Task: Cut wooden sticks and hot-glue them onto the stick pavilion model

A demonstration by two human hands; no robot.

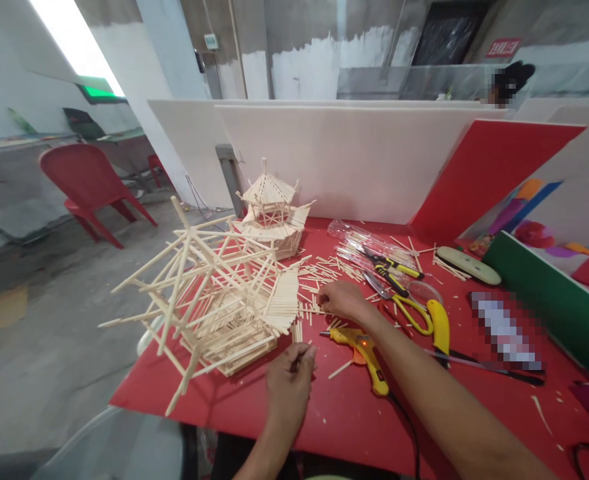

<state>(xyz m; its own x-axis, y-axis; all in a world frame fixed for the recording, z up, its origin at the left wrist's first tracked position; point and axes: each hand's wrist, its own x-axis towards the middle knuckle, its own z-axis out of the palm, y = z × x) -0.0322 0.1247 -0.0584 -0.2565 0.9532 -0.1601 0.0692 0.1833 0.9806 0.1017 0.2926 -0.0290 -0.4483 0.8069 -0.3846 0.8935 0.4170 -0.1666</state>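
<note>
My left hand (288, 379) is closed in a pinch at the near side of the model, just below several short sticks; what sits between its fingertips is too small to make out. My right hand (343, 300) reaches in among loose wooden sticks (319, 272), its fingers curled with their tips partly hidden. Left of both hands stands an open pavilion frame (189, 240) of pale sticks, one roof panel (283, 300) covered with sticks laid side by side. A yellow glue gun (374, 367) with a lit orange light lies beneath my right forearm.
A finished-looking stick pavilion (269, 200) stands behind the frame. Pliers (392, 277), yellow-handled scissors (414, 317), a yellow-handled knife (439, 327) and a plastic bag of sticks (369, 240) lie right. The glue gun's black cord (409, 420) runs off the red table's (334, 413) front edge.
</note>
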